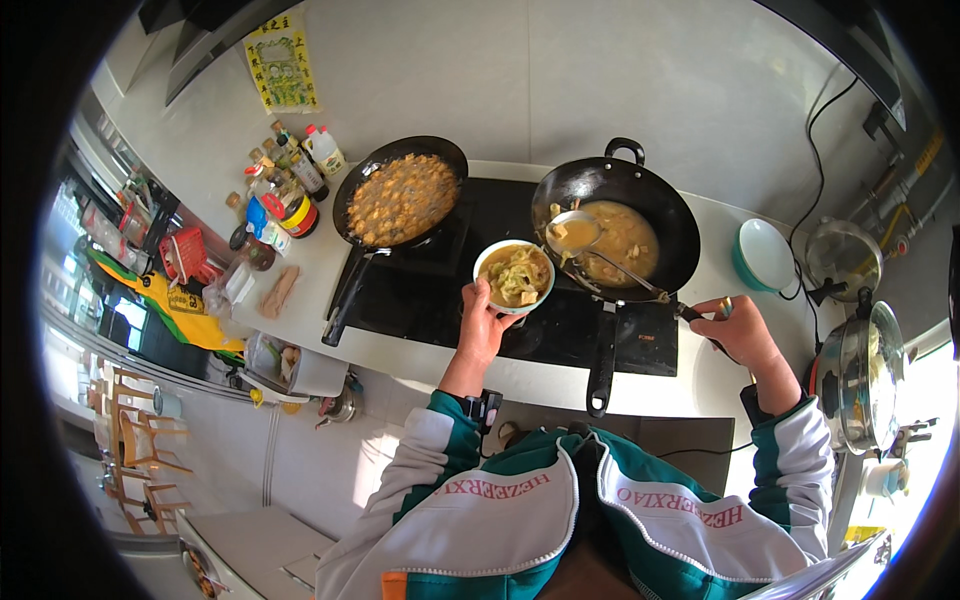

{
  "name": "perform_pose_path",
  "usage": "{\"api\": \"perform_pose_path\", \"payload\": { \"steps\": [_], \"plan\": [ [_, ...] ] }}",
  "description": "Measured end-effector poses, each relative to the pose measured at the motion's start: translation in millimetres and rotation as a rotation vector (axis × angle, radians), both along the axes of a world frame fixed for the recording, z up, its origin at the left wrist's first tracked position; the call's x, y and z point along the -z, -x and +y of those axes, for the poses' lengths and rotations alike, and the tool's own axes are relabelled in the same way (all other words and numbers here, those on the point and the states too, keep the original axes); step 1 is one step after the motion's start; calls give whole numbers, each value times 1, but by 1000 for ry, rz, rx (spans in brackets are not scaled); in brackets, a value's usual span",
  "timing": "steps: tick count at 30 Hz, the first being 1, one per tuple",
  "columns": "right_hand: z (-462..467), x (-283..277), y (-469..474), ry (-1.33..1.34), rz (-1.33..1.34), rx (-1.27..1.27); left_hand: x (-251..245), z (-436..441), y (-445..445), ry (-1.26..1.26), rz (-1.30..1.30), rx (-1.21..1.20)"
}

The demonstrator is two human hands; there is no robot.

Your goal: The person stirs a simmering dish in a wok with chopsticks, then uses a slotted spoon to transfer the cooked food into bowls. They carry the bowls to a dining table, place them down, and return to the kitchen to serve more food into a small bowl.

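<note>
My left hand (484, 319) holds a small bowl (553, 281) by its near side. Cabbage soup with tofu pieces (517, 274) fills the bowl nearly to the rim. In my right hand (731, 330) is the dark handle of a metal ladle (626, 274). The ladle's cup, with broth and a bit of tofu in it, is over the left part of a black wok (675, 225). Brownish soup with cabbage pieces (626, 247) lies in the bottom of that wok. The bowl is just left of the wok, above the black cooktop (480, 217).
Left of the wok, a black frying pan (343, 199) contains bubbling brown food. Seasoning bottles (289, 195) crowd the counter's left end. A teal bowl (765, 255) stands on the right, near a steel pot with a glass lid (862, 379). The wok's handle (600, 375) juts past the counter's front edge.
</note>
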State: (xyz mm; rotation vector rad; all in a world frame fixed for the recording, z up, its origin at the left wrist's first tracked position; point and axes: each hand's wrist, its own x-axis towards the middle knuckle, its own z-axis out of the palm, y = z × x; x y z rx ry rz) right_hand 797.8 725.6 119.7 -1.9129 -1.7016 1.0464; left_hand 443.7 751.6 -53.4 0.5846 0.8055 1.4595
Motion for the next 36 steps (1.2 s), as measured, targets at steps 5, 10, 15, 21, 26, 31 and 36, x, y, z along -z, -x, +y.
{"api": "perform_pose_path", "payload": {
  "steps": [5,10,15,21,26,31,36],
  "plan": [
    [-4,-30,3,4,-19,13,3,2,1,8,1,3],
    [-14,-59,14,-78,-85,-29,2,1,0,-5,-21,-21],
    [-28,-57,26,-246,-137,-165,-1,1,0,-24,-20,-2],
    [-49,-35,35,-758,-512,-424,1,3,1,-17,-31,7],
    [-51,-24,27,-902,-550,-337,-3,4,3,-30,-37,-7],
    [-34,-6,5,-603,-340,-77,-17,5,4,-44,-22,-15],
    [-6,13,-12,-302,-434,41,-39,6,2,-76,19,-5]
  ]
}}
